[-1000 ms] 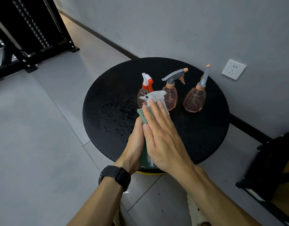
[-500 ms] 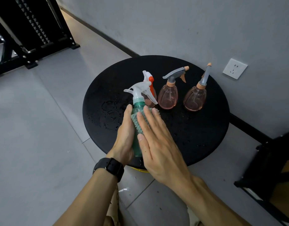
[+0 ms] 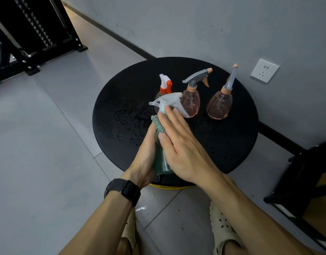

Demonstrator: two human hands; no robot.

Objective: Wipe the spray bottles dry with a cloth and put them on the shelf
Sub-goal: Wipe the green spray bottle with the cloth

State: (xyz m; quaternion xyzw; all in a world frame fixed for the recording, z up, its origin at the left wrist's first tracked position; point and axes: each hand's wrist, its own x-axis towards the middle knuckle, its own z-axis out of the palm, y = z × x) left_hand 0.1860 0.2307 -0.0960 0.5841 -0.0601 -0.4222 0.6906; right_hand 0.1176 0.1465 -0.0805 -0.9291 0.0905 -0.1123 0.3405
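a black shelf frame (image 3: 37, 34) is seen at the far left, well apart from the round black table (image 3: 232, 144), on whose left part water drops (image 3: 125, 124) are scattered. the left hand (image 3: 144, 157) is laid along the left side of the green bottle (image 3: 161, 159), which is held tilted above the near edge of the table; whether its fingers are curled round the far side cannot be told, as they are hidden. a green knobbly cloth (image 3: 157, 124) is pressed against the bottle's upper part by the right hand (image 3: 180, 144), whose fingers are kept straight and flat, with nothing clenched. the bottle's clear trigger head (image 3: 167, 102) is seen just above the fingertips.

further right, three pinkish bottles are stood upright on the table: one with an orange and white trigger (image 3: 165, 85), partly hidden behind the trigger head, one with a grey trigger (image 3: 191, 102), and one with a grey nozzle turned up (image 3: 220, 105).

the green bottle is judged to be light, stiff plastic and probably slippery while wet, so it would best be taken round the body or at the neck under the trigger head, not by the trigger itself. the cloth is judged soft and easily wrapped round it.
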